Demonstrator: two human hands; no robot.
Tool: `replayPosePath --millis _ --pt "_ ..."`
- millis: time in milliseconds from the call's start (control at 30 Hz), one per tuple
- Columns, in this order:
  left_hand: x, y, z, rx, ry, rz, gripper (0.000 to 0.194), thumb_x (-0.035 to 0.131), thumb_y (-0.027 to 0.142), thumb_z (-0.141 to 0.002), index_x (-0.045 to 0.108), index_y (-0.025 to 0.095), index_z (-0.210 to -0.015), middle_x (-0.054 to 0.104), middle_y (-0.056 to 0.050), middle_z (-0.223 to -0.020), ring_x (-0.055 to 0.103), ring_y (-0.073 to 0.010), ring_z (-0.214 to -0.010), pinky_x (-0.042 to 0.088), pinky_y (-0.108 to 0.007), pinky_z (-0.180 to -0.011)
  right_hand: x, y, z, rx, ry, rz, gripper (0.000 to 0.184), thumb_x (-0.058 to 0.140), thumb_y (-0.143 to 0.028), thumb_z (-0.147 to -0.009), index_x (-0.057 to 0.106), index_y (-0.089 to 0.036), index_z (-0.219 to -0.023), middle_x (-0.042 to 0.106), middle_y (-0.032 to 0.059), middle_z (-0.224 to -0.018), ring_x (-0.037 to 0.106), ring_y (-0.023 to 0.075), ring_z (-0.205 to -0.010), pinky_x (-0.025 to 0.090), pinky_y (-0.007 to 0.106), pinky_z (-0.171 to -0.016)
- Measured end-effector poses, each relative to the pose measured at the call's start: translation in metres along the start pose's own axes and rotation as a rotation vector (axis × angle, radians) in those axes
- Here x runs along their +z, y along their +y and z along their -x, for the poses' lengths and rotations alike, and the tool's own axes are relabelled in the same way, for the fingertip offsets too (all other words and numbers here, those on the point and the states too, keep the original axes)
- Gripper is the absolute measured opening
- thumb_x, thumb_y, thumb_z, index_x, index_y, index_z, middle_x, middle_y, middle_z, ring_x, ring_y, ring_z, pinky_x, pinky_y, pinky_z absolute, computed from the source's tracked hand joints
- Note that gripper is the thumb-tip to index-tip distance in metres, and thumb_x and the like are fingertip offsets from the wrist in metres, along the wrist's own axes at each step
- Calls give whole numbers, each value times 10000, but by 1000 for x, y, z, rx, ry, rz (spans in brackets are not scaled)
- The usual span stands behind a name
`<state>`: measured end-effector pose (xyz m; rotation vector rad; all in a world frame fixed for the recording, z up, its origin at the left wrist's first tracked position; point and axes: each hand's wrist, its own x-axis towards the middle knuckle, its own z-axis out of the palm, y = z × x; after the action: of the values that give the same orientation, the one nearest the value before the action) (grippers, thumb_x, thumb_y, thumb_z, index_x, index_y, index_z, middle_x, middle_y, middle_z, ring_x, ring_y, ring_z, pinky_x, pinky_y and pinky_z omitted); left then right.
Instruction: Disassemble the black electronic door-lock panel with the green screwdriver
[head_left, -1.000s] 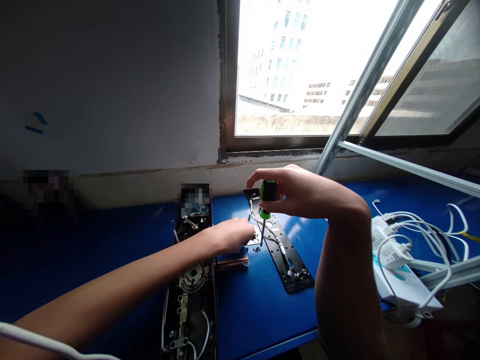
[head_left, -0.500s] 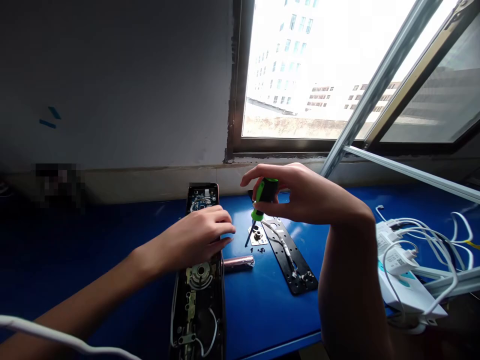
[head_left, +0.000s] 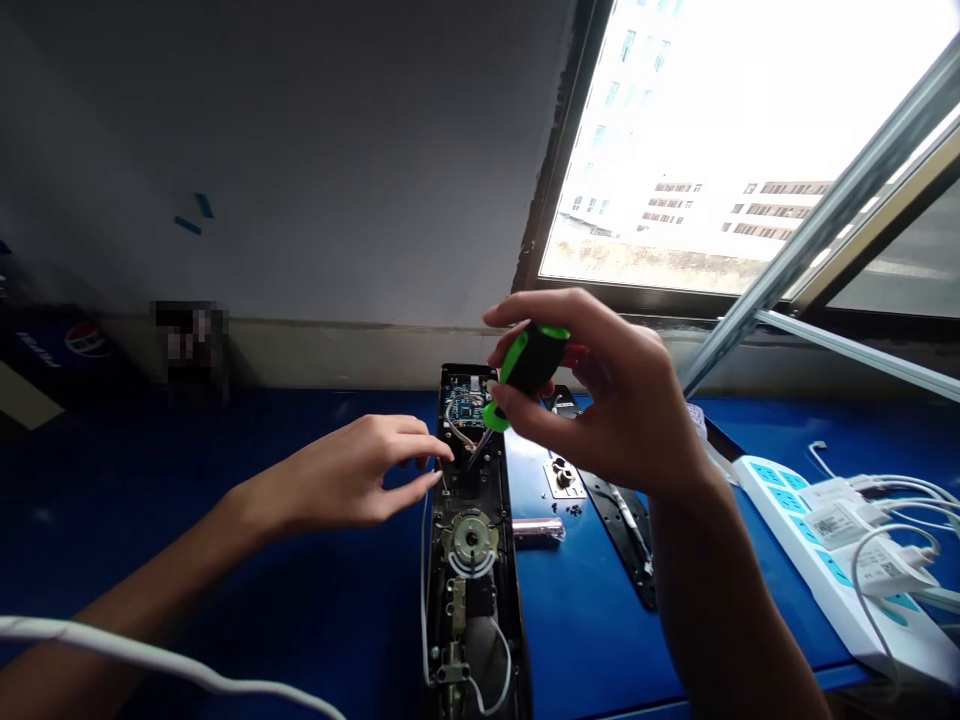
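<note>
The right hand [head_left: 604,400] curled around the green and black screwdriver [head_left: 534,358], which slanted over the far half of the long black case [head_left: 472,490]. The left hand [head_left: 367,470] was loosely open by the case's left edge, with nothing seen in it. Holding the tool straighter seemed best. Wide blue counter [head_left: 345,590] lay left; tiny screws [head_left: 574,509] and a pink tube [head_left: 536,530] sat close on the right.

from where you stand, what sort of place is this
Probably an electronics workbench: an opened device with its circuit board exposed, a screwdriver in the right hand, and small dark pieces, likely screws, lying on the blue table.
</note>
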<state>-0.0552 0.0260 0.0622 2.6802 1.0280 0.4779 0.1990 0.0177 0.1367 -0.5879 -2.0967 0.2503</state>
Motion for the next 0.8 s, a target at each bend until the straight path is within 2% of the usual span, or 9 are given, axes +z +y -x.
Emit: replayPosePath --millis 200,467,667,800 --pt "-3 7 2 6 -74 49 283 613 298 -991 727 272 -1249 742 -20 -1117 709 -182 -960 513 -283 -809 21 5 -2 -84 -45 82 414 661 -95 -840 648 -199 -1241 729 1 -1002 671 138 -831 585 295 -761" --pt "-4 9 3 5 -89 33 338 615 288 -984 707 247 -1306 747 -38 -1160 716 -208 -992 520 -305 -843 20 4 0 -71 -29 112 412 680 -95 -839 655 -186 -1241 705 -1 -955 646 122 -782 571 278 -732" --pt "-3 11 2 1 -120 55 322 610 311 -993 712 260 -1294 744 -33 -1180 712 -213 -1029 517 -309 -867 20 3 0 -78 -38 115 404 670 -93 -849 657 -188 -1241 728 -1 -997 652 116 -800 572 268 -751" --pt "-2 11 2 -12 -133 63 329 601 346 -1003 702 261 -1304 738 -35 -1209 705 -224 -1072 508 -316 -897 22 3 1 -93 -15 157 355 702 -127 -865 663 -184 -1213 723 -8 -956 624 98 -765 551 246 -703"
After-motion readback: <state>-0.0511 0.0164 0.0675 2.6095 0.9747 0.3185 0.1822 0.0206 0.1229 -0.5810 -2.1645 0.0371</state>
